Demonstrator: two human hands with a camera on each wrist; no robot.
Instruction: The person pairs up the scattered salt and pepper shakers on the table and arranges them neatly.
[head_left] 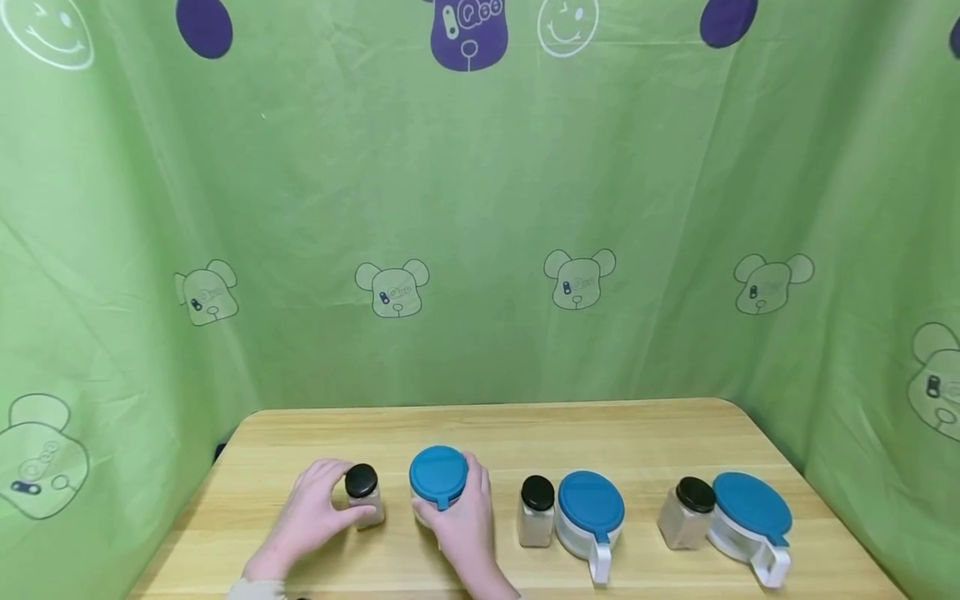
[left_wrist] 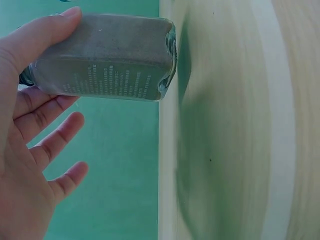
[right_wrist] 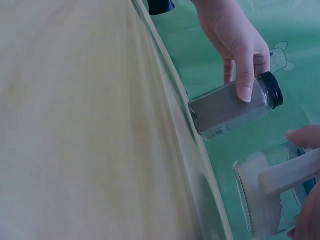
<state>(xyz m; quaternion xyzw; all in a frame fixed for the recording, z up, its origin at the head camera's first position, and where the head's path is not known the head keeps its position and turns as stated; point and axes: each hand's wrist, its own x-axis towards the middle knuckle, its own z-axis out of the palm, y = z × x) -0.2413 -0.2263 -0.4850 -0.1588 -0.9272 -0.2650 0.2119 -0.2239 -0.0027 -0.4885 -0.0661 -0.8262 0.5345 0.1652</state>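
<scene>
My left hand (head_left: 318, 510) pinches a small square glass spice jar (head_left: 367, 510) between thumb and fingers, just under its round black lid. Grey-brown powder fills this jar (left_wrist: 105, 55), and white lettering runs along one side. It stands upright, its base right at the tabletop. To its right, my right hand (head_left: 467, 523) grips a clear seasoning pot (head_left: 438, 472) with a round blue lid, fingers wrapped about its side. White grains show inside the pot (right_wrist: 262, 185), which has a white handle (right_wrist: 292, 172). The palm hides part of that handle in the head view.
Right of my hands stand two more pairs: a black-lidded jar (head_left: 536, 521) beside a blue-lidded pot (head_left: 591, 504), then another jar (head_left: 684, 518) touching another pot (head_left: 752, 507). The wooden table (head_left: 570, 429) has rounded far corners; a green patterned curtain (head_left: 480, 183) surrounds it.
</scene>
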